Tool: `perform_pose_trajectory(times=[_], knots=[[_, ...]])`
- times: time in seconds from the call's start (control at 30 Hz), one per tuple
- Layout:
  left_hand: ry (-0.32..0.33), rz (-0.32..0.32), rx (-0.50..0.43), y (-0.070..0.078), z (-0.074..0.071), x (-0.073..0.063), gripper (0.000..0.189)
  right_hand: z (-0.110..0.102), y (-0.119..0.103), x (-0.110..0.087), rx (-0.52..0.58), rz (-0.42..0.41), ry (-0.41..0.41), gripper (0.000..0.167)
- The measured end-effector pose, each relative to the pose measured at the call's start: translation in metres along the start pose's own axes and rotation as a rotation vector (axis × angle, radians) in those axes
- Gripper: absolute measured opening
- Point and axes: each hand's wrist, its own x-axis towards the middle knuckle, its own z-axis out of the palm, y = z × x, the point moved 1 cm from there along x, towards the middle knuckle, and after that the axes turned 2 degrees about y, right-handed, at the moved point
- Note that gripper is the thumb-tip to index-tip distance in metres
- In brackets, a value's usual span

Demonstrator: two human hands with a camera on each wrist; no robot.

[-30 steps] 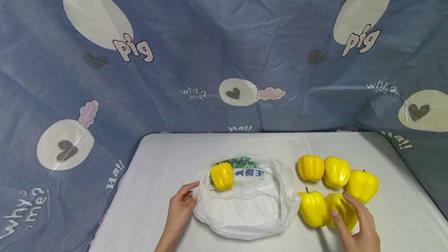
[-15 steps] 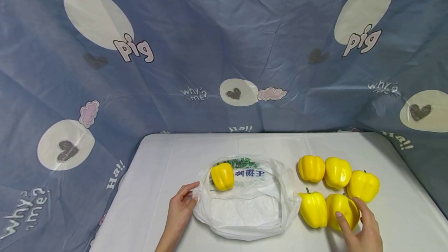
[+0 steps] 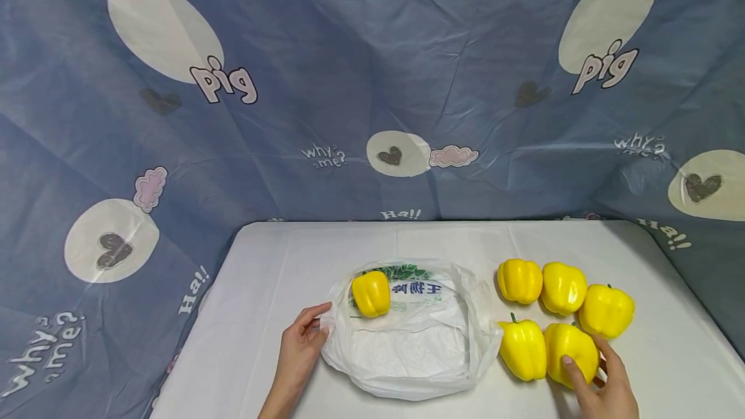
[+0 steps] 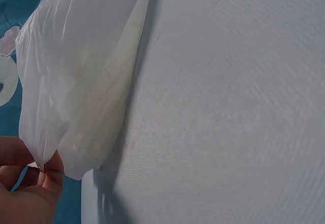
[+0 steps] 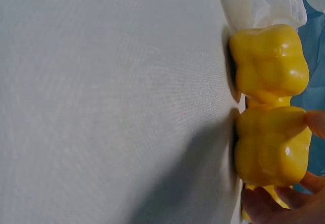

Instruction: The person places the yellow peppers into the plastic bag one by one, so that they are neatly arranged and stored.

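Observation:
My left hand (image 3: 301, 343) pinches the left rim of a white plastic bag (image 3: 407, 374). In the left wrist view, thumb and fingers meet on the thin film of the bag (image 4: 84, 82). One yellow bell pepper (image 3: 370, 294) lies inside, by the green leaf print. On the right, my right hand (image 3: 608, 380) holds the front right bell pepper (image 3: 567, 351), thumb on its near side and fingers round its right side. That pepper (image 5: 271, 145) still stands on the table in the right wrist view. Another bell pepper (image 3: 522, 350) stands beside it, next to the bag.
Behind these two stand three more yellow bell peppers, a left one (image 3: 519, 281), a middle one (image 3: 562, 288) and a right one (image 3: 606, 311). A white cloth covers the table (image 3: 279, 264). Blue printed fabric (image 3: 349, 83) hangs behind and at the sides.
My right hand's fingers have slid from the top of the front right pepper down round its right side. The left hand and the bag have stayed put.

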Motion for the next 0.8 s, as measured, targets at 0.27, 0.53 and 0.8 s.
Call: perform_pose_trajectory(times=[0.27, 0.53, 0.8], knots=[[0.007, -0.003, 0.008, 0.000, 0.000, 0.000, 0.044, 0.002, 0.003, 0.007, 0.035, 0.095, -0.094, 0.104], [0.011, -0.009, 0.010, 0.000, 0.000, 0.000, 0.044, 0.004, 0.004, 0.012, -0.001, 0.125, -0.138, 0.109], [0.005, -0.002, 0.011, -0.001, 0.000, 0.000, 0.044, -0.003, 0.005, 0.013, 0.061, 0.113, -0.160, 0.106]])
